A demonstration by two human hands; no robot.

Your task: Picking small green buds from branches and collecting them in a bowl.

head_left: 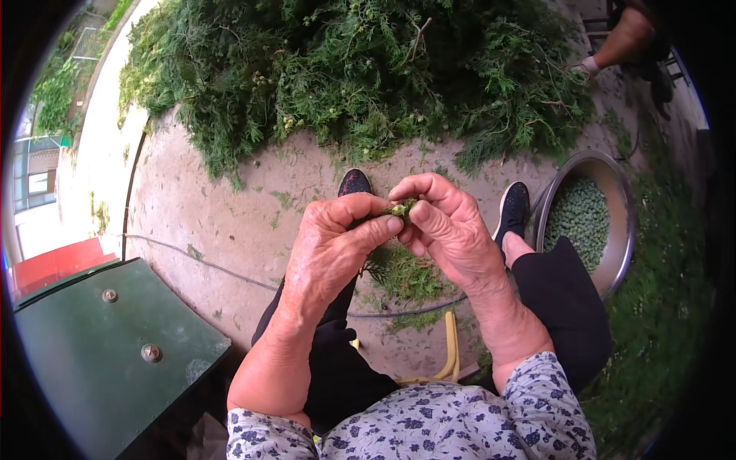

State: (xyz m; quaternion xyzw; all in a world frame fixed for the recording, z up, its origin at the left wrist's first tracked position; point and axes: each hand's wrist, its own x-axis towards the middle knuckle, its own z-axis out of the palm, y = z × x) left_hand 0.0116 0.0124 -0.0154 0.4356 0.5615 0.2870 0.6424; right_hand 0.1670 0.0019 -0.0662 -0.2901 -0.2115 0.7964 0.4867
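Observation:
A small green conifer sprig (401, 208), with what look like cones on it, is held up between my hands in the middle of the head view. My left hand (337, 230) pinches its stem between thumb and forefinger. From the other side, my right hand (451, 222) has thumb and fingertips closed at the sprig's tip; its lower fingers curl under. To the right, beside my shoe, stands a metal basin (630, 222) holding many small round green cones (579, 218). Bits of green foliage (410, 276) lie on the ground below my hands.
A large heap of cut conifer branches (360, 69) spreads ahead. At left is a green metal box lid (115, 337) with bolts; a dark cable (207, 264) crosses the concrete. Another person's arm (625, 38) shows at the far right. More clippings (659, 330) cover the right side.

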